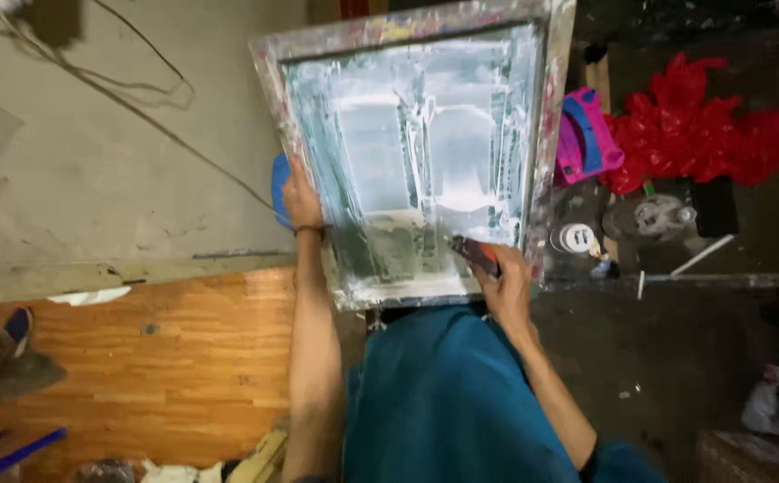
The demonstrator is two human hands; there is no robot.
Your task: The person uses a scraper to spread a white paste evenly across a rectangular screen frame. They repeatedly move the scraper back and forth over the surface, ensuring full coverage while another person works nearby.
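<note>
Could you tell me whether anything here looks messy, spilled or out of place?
Yes: the frame held by the left hand is smeared with paint, its mesh streaked white. The right hand holds a red-handled tool against it.

1. My screen frame (425, 152) – whitish-teal mesh, paint-speckled border.
2. Tool (476, 252) in my right hand (504, 284) – red handle.
3. Teal cloth (447, 394) on my lap.
4. Bright red plastic bags (711, 134).
5. Orange wood-grain floor (166, 367).

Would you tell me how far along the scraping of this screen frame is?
Partly done: white paste still coats most of the screen frame. The left hand grips its left edge; the right hand presses a red-handled scraper at the lower mesh. The upper panels remain smeared.
</note>
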